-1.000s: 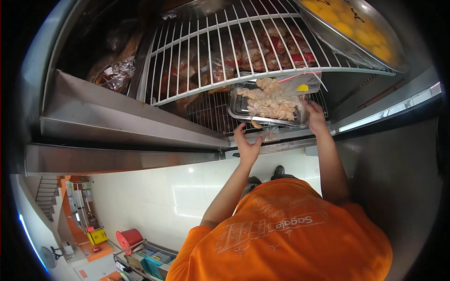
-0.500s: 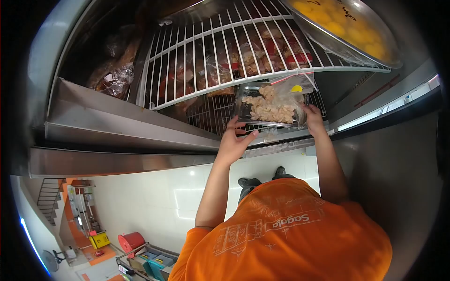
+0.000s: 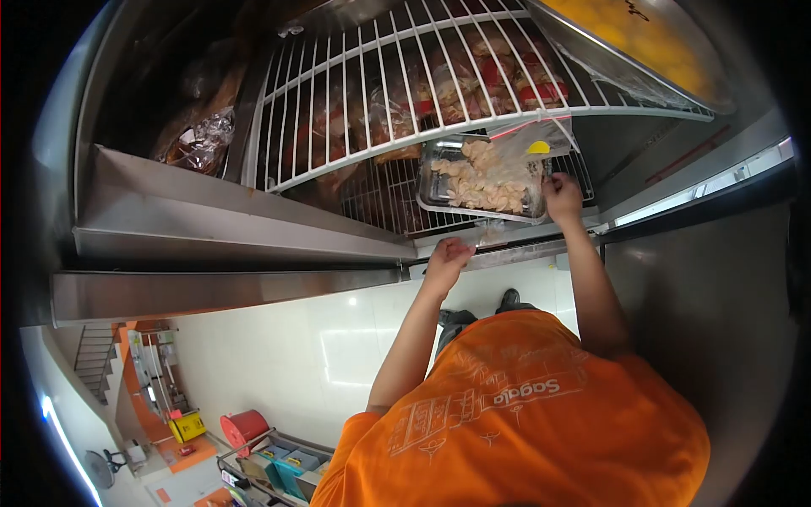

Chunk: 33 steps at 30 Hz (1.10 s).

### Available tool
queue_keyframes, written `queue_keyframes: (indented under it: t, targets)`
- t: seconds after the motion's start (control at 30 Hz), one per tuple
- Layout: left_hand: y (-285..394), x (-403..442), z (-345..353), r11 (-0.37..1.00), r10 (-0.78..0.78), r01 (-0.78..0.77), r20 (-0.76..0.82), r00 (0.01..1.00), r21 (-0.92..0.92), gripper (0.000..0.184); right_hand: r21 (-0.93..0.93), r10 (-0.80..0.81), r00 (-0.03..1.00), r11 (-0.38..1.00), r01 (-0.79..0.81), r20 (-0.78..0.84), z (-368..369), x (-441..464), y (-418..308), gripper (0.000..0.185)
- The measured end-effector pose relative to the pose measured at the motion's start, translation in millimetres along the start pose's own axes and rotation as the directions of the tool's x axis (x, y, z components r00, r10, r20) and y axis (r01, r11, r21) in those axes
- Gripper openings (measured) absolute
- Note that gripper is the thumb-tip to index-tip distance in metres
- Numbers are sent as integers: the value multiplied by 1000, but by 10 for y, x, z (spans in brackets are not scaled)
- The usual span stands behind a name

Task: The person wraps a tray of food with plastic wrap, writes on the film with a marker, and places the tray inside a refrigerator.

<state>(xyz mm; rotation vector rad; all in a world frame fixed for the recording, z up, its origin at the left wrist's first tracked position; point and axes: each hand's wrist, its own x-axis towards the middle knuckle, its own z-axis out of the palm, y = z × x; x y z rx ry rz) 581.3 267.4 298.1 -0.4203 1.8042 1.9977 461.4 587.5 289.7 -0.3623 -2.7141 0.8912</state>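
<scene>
A clear plastic tray holds pale, flat pieces of food and sits tilted on a lower wire rack inside a fridge. Over its right side lies a clear zip bag with a red strip and a yellow round sticker. My right hand grips the tray's right edge with bent fingers; whether the bag's edge is pinched too, I cannot tell. My left hand is below the tray's front edge, apart from it. Its fingers are drawn together beside a bit of clear plastic; what they hold, if anything, is not clear.
A white wire shelf extends above the tray, with bagged food behind its bars. A metal bowl of yellow balls stands at upper right. The door panel is right; wrapped food lies left.
My left hand has come off the tray's left front corner and moved down and right, its fingers closing. My right hand stays at the tray's right edge. The tray has shifted slightly left.
</scene>
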Motion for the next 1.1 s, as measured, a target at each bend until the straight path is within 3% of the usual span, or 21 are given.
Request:
queue_keyframes:
  t: [0.07,0.2,0.27,0.3,0.4,0.5,0.6,0.8,0.9,1.0,1.1]
  targets:
    - [-92,192,3,989,-2,5,16,1000,-149,60,-13,99,993,995,-100,-69,-144,-25,-173,45]
    - [1,309,148,924,9,-20,-31,999,-383,58,76,184,969,977,-198,163,-166,-80,-165,47]
    - [18,330,229,873,6,-34,-59,998,-487,56,19,150,967,987,-157,206,-151,-129,-172,46]
    - [18,351,219,846,7,-37,-59,998,-532,46,-3,136,965,990,-139,224,-116,-150,-168,46]
    - [0,355,193,796,33,-18,13,999,-606,34,38,77,974,995,-87,212,15,-157,-72,40]
    - [-202,445,134,754,71,10,97,993,-657,25,10,103,936,994,-113,338,-159,-87,-141,35]
    - [-311,390,346,666,106,47,156,982,-745,24,46,81,930,994,-104,359,-424,58,-134,32]
    - [-242,37,295,612,188,-123,-7,982,-782,39,142,-65,929,990,14,364,-140,167,-338,24]
    - [-131,-134,167,558,205,-216,-119,972,-801,46,156,-26,908,987,-43,417,25,92,-789,23]
    - [129,-500,119,765,137,-179,-115,984,-618,49,185,-62,918,983,-13,391,422,-27,-1097,26]
    - [-30,-1037,-317,885,-19,93,164,986,-456,59,168,-104,875,985,26,472,766,-308,-1827,31]
